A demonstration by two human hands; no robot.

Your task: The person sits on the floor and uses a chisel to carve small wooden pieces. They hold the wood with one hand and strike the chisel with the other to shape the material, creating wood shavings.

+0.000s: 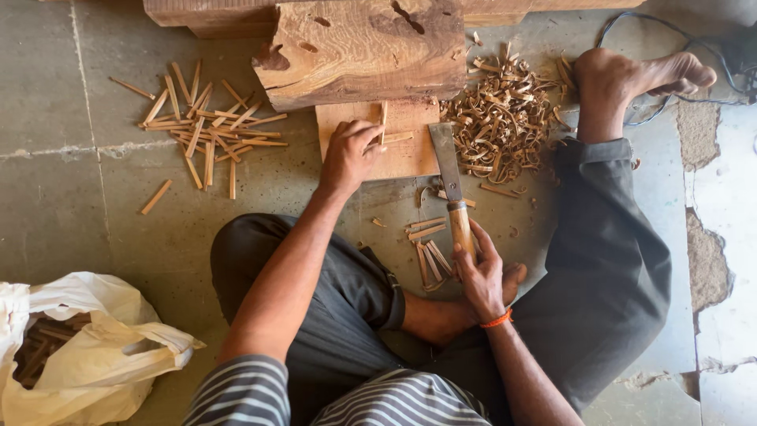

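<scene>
Grey stone floor (95, 205), cracked | left hand (347, 154) grip pinches wood strip (383, 122) | right hand (481, 276) grip clasps cleaver (451, 185)

The log (363, 47) runs off the top edge; the bag (95, 355) hides most of its sticks (39, 351).

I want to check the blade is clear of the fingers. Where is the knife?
In the head view, the knife is right of centre: the right hand grips its handle, the blade lying on the floor beside the small board.
</scene>
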